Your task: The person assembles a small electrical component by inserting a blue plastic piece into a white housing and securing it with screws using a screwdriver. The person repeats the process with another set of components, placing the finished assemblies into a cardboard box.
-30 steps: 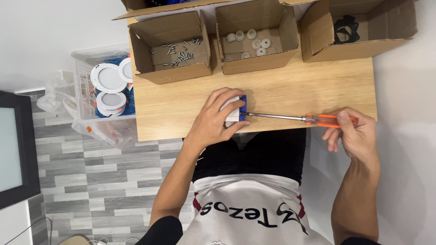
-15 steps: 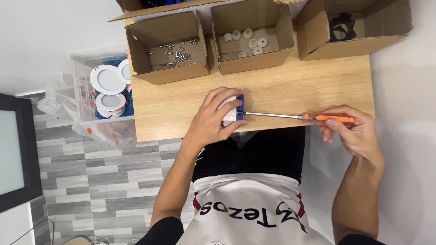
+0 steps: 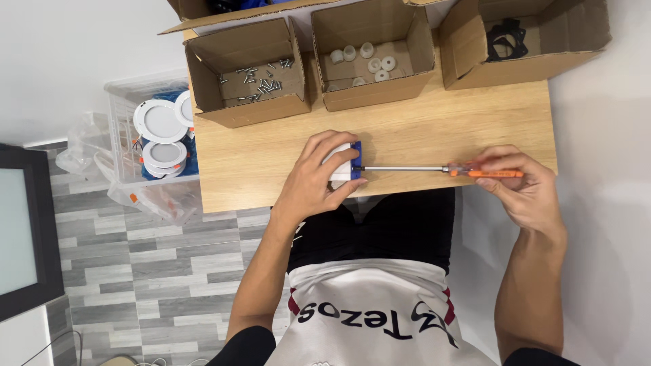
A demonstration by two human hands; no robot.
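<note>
At the near edge of the wooden tabletop [image 3: 420,139], a small white and blue part [image 3: 347,163] is gripped by the left hand [image 3: 319,177], fingers curled around it. An orange-handled screwdriver [image 3: 441,170] is held by the right hand [image 3: 519,186], closed on the handle just past the tabletop's right end (the tip is set against the part's blue side). Farther back, three open cardboard boxes are lined up: a box of screws [image 3: 247,74], a box of white caps [image 3: 369,57] and a box with a black piece [image 3: 522,41].
</note>
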